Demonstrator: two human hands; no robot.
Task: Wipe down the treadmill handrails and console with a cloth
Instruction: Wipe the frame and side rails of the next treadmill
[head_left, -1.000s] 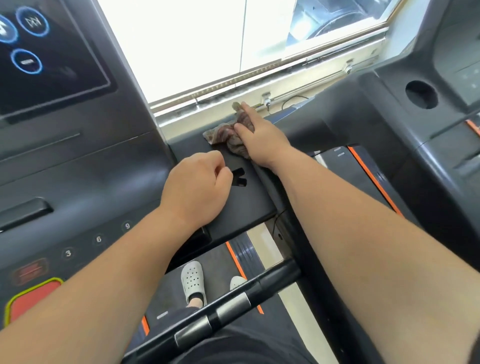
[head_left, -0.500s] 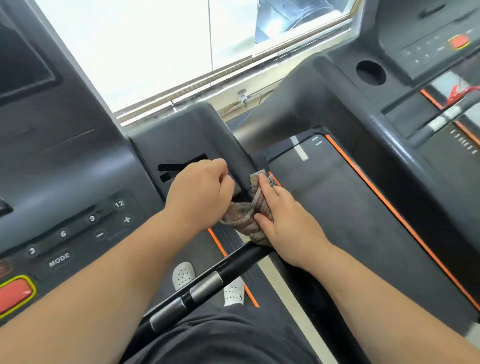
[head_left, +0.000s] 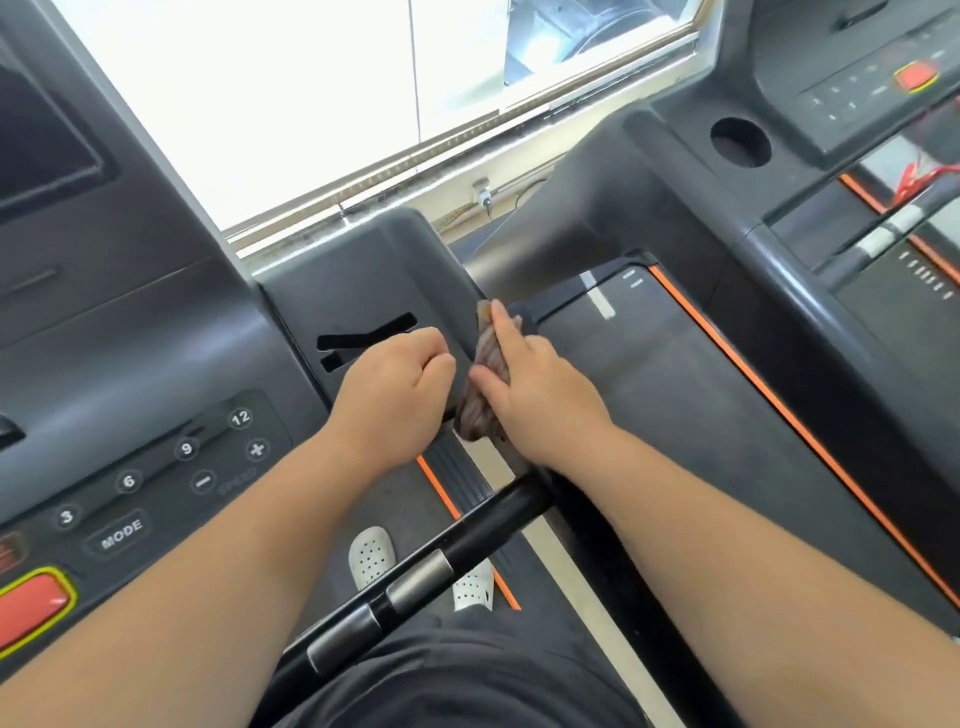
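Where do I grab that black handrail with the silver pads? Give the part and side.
Grip the black handrail on the bare stretch right of the silver pads, from above: it is a round bar lying crosswise, its top unobstructed and easy to wrap around.

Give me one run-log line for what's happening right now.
phase: wiping console side panel | right hand: pressing cloth against panel's right edge | left hand: fisted, resting on panel top

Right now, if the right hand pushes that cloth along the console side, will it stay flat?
Probably floppy: the cloth is crumpled in folds under the right hand, so it may bunch. It looks light, likely dropping from the console side if the fingers lift.
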